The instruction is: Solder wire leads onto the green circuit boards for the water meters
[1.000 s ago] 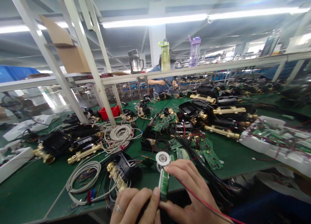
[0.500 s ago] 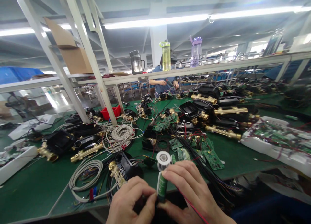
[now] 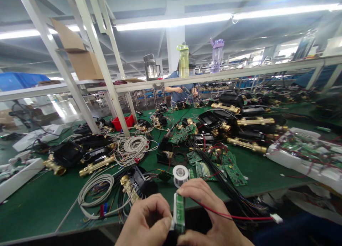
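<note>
My right hand point(image 3: 211, 214) grips a green cylindrical battery point(image 3: 180, 213) by its two ends, thumb below and fingers on top. Red and black leads point(image 3: 235, 216) run from behind those fingers out to a white connector point(image 3: 276, 218) on the right. Along the battery's left side lies a white strip point(image 3: 175, 210). The thumb and forefinger of my left hand point(image 3: 148, 217) are pinched together at the strip's lower part. Just beyond the battery stands a white spool point(image 3: 180, 175). A black housing with a brass fitting point(image 3: 127, 188) lies left of it.
Green circuit boards point(image 3: 232, 169) and a bundle of black cables point(image 3: 213, 164) lie at the right. Coiled grey cables point(image 3: 97, 189) are at the left. White foam trays point(image 3: 307, 160) flank the bench. A co-worker point(image 3: 177, 93) sits behind the bottle shelf point(image 3: 165, 84).
The battery has turned in my right hand, showing more printing and the white strip. Its leads have swung out to the right, bringing the connector into view. My left hand stays pinched beside it.
</note>
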The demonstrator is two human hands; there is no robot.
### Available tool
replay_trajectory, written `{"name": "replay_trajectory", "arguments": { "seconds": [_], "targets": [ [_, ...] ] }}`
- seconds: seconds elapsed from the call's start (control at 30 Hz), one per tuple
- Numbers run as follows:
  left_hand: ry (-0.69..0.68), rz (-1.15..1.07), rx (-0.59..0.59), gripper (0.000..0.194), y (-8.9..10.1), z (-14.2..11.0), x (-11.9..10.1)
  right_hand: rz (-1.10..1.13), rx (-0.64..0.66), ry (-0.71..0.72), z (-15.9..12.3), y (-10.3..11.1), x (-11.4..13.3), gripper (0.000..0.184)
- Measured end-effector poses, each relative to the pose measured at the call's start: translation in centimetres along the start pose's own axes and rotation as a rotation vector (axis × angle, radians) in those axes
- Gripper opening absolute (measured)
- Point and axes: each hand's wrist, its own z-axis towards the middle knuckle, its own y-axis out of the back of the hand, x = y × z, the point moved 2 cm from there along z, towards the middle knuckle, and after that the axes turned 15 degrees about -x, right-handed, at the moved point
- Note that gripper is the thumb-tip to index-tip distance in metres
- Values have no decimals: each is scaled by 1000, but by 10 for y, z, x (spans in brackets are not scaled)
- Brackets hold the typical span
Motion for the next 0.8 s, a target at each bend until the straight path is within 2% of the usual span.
{"name": "replay_trajectory", "arguments": {
  "seconds": [0.17,0.27,0.37,0.43,0.5,0.6,0.67,0.8],
  "targets": [
    [210,-353,74,28,-10,-3,14,278,7,-377,-14,-5,-6,57],
    [298,-534,116,43,-20,-4,23,429,-12,-593,-25,-13,-12,68],
    [296,-678,82,54,-21,-5,26,600,-64,-710,-28,-17,-17,77],
    [214,-700,4,55,-11,-5,27,683,-132,-746,-27,-16,-21,75],
    [87,-582,-90,54,4,-7,27,683,-156,-741,-26,-14,-25,72],
    [-54,-214,-187,43,23,-13,23,492,-76,-621,-27,-12,-27,69],
    [-132,-20,-186,39,25,-18,16,326,-7,-497,-25,-13,-24,62],
    [-227,168,-204,34,18,-19,-3,166,50,-223,-12,-15,-12,55]
  ]
}}
